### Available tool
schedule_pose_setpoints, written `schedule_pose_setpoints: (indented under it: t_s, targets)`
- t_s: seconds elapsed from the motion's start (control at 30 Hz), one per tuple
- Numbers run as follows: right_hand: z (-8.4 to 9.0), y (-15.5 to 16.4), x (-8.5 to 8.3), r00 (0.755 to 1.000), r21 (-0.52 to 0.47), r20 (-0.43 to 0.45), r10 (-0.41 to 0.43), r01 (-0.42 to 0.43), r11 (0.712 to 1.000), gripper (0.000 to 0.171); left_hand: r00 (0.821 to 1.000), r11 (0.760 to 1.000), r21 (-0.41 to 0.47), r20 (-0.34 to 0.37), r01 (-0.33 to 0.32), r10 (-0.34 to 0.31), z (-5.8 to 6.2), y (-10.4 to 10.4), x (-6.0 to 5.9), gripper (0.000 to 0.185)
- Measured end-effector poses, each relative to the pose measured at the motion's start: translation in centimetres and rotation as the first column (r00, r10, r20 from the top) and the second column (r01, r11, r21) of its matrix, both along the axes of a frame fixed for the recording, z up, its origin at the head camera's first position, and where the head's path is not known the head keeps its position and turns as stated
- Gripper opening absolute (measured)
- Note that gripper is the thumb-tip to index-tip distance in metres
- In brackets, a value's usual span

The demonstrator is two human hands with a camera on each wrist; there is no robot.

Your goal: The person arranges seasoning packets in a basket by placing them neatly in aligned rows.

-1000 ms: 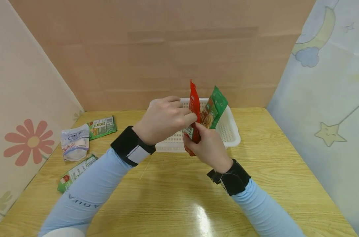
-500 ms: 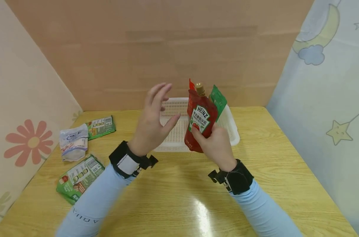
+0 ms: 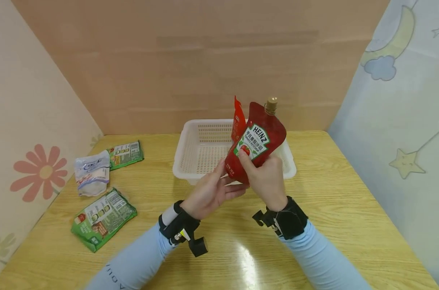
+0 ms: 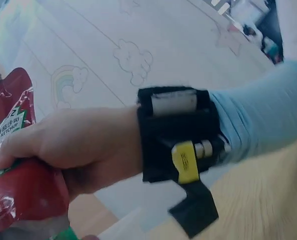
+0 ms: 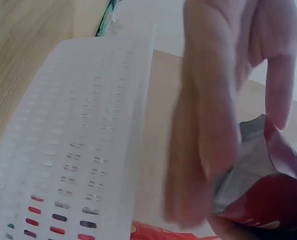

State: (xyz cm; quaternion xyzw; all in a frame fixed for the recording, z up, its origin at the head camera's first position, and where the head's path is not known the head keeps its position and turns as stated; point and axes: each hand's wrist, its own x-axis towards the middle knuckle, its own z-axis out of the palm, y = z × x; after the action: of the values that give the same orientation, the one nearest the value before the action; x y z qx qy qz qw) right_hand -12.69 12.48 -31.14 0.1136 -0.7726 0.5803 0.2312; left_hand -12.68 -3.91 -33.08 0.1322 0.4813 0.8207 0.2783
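My right hand [image 3: 268,181] grips a red Heinz tomato ketchup pouch [image 3: 255,139] with a gold cap, its thumb across the label. The pouch is tilted, cap up to the right, over the front of a white plastic basket [image 3: 187,176]. My left hand [image 3: 207,196] is turned palm up at the pouch's lower end, fingers extended beneath it. In the left wrist view the right hand [image 4: 83,140] shows with its thumb on the ketchup pouch [image 4: 31,192]. The right wrist view catches the left hand [image 5: 213,100], blurred, beside the pouch's base. A red packet [image 3: 238,123] stands upright in the basket.
On the left of the wooden table [image 3: 313,241] lie a green packet [image 3: 103,219], a white pouch [image 3: 92,173] and another green packet [image 3: 126,155]. A brown-papered wall [image 3: 219,72] rises behind the basket, with patterned walls at both sides.
My left hand let go, lifted away open, then came down under the pouch's base. The right hand turned the ketchup pouch face-on and tilted it right, covering the green packet in the basket.
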Motion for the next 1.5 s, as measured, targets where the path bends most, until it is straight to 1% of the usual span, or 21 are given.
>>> schedule_pose_setpoints:
  t_s: [0.07,0.13,0.23,0.3,0.4,0.47,0.5,0.57,0.63,0.73,0.8,0.87,0.9,0.97,1.07,1.1,1.2,1.3,1.37,1.43,1.5]
  targets:
    - [-0.2,-0.1,0.0,1.0,-0.009,-0.001,0.014,-0.014,1.0,0.044,1.0,0.998,0.055,0.008,-0.007,0.006,-0.2,0.4,0.0,0.052]
    - [-0.3,-0.2,0.0,0.999,-0.008,-0.013,0.039,-0.039,0.999,0.046,1.0,0.996,0.083,0.001,-0.032,0.032,-0.3,0.6,0.0,0.053]
    - [0.0,-0.1,0.2,0.997,0.031,-0.022,0.08,-0.079,0.996,0.051,0.997,0.993,0.085,0.004,-0.076,0.076,-0.7,0.8,0.0,0.052]
    - [0.7,0.2,0.4,0.993,0.05,-0.012,0.115,-0.115,0.992,0.052,0.994,0.991,0.075,0.018,-0.112,0.111,-0.9,0.7,0.0,0.052]
    - [2.2,1.0,0.8,0.99,0.103,0.058,0.132,-0.138,0.985,0.047,0.989,0.988,0.044,0.039,-0.147,0.145,-1.3,0.5,0.0,0.05]
    - [3.5,1.7,1.1,0.984,0.148,0.13,0.12,-0.139,0.979,0.043,0.987,0.987,0.025,0.051,-0.157,0.156,-1.4,0.3,0.0,0.05]
    - [4.2,2.0,1.2,0.981,0.185,0.161,0.106,-0.136,0.973,0.042,0.985,0.987,0.014,0.054,-0.163,0.162,-1.4,0.2,-0.1,0.05]
    - [5.7,2.5,1.3,0.973,0.257,0.215,0.085,-0.14,0.956,0.042,0.982,0.984,0.002,0.059,-0.181,0.18,-1.2,-0.2,-0.3,0.049]
    - [7.1,2.8,1.2,0.967,0.326,0.243,0.074,-0.153,0.933,0.041,0.976,0.978,-0.012,0.054,-0.209,0.21,-0.9,-0.6,-0.5,0.047]
    - [9.2,2.8,0.8,0.954,0.404,0.285,0.095,-0.21,0.89,0.036,0.968,0.969,-0.022,0.045,-0.246,0.247,-0.4,-1.2,-1.0,0.045]
    - [10.4,2.6,0.3,0.943,0.449,0.314,0.109,-0.249,0.858,0.031,0.967,0.968,-0.02,0.043,-0.249,0.25,0.0,-1.6,-1.2,0.045]
    - [11.4,2.3,-0.3,0.932,0.492,0.346,0.105,-0.275,0.826,0.028,0.969,0.97,-0.021,0.043,-0.243,0.244,0.2,-1.9,-1.6,0.046]
    - [11.8,2.1,-0.6,0.933,0.514,0.346,0.097,-0.275,0.813,0.027,0.971,0.972,-0.017,0.036,-0.236,0.236,0.4,-2.1,-1.7,0.047]
    - [12.3,1.7,-1.3,0.937,0.544,0.34,0.075,-0.261,0.798,0.024,0.975,0.975,-0.001,0.036,-0.221,0.221,0.7,-2.4,-2.2,0.048]
    - [12.8,1.1,-2.3,0.949,0.562,0.312,0.053,-0.229,0.795,0.022,0.98,0.98,0.028,0.032,-0.199,0.198,0.8,-2.8,-3.1,0.051]
    - [12.8,1.0,-2.7,0.952,0.563,0.303,0.047,-0.218,0.797,0.022,0.981,0.98,0.044,0.037,-0.194,0.192,0.8,-2.9,-3.3,0.051]
    - [12.9,0.7,-3.7,0.95,0.545,0.312,0.031,-0.205,0.813,0.022,0.979,0.978,0.056,0.054,-0.199,0.196,0.7,-3.0,-3.8,0.049]
    - [12.8,0.7,-4.8,0.947,0.524,0.322,0.014,-0.19,0.83,0.022,0.97,0.971,0.028,0.06,-0.238,0.236,1.0,-3.1,-4.1,0.048]
    - [12.7,0.8,-5.5,0.947,0.518,0.322,0.003,-0.178,0.837,0.023,0.959,0.961,-0.001,0.06,-0.276,0.276,1.3,-3.2,-4.2,0.049]
    - [12.6,0.9,-6.3,0.952,0.527,0.307,-0.017,-0.155,0.835,0.024,0.949,0.95,-0.035,0.048,-0.312,0.313,1.7,-3.6,-4.4,0.051]
    - [12.4,0.9,-7.0,0.954,0.546,0.298,-0.042,-0.134,0.827,0.025,0.941,0.94,-0.064,0.022,-0.335,0.337,2.0,-4.1,-4.5,0.054]
